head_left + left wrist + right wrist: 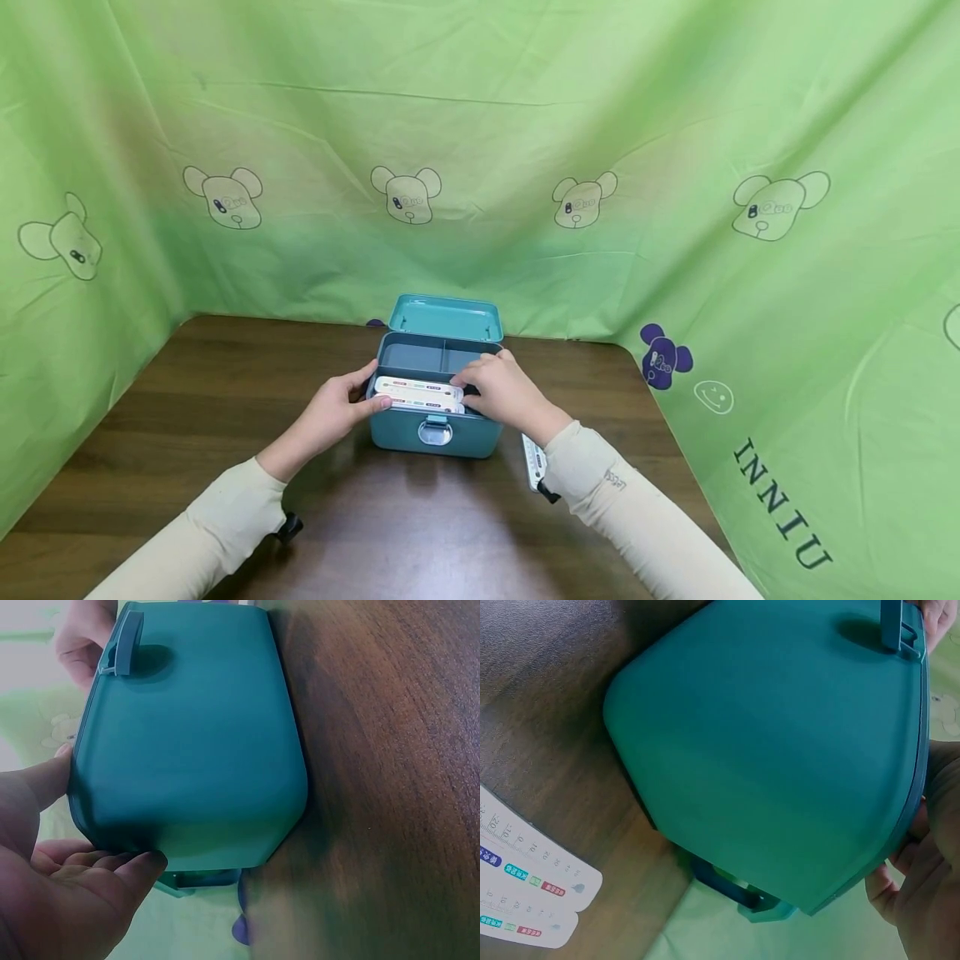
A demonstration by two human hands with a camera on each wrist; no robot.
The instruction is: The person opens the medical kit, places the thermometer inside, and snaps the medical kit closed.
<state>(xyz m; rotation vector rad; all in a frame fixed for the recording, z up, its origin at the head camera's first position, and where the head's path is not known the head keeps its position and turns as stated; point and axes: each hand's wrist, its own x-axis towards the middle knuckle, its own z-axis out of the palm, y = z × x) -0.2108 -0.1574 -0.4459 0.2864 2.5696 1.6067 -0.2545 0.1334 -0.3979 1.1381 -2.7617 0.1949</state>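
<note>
Several long white strips with rounded ends and small coloured print (pixel 420 392) stand on edge, side by side, in the front part of an open teal box with rounded corners (pixel 401 435). At their right end is the right hand (pixel 510 389), its thumb and index finger bent and a little apart; I cannot tell whether they pinch a strip or only touch it. The left hand (pixel 330 414) holds the left front corner of the box, with the thumb over the rim beside the strips and the other fingers against the outer side wall. Behind the strips lies a grey-blue tray with a divider (pixel 412 357), and the lid (pixel 446 317) is tilted back. A silvery latch (pixel 435 432) is on the front wall. On the dark wood-grain counter (pixel 420 533), right of the box, lie more white strips with printed scales (pixel 536 877). A green cloth with bear heads (pixel 487 117) hangs around.
</note>
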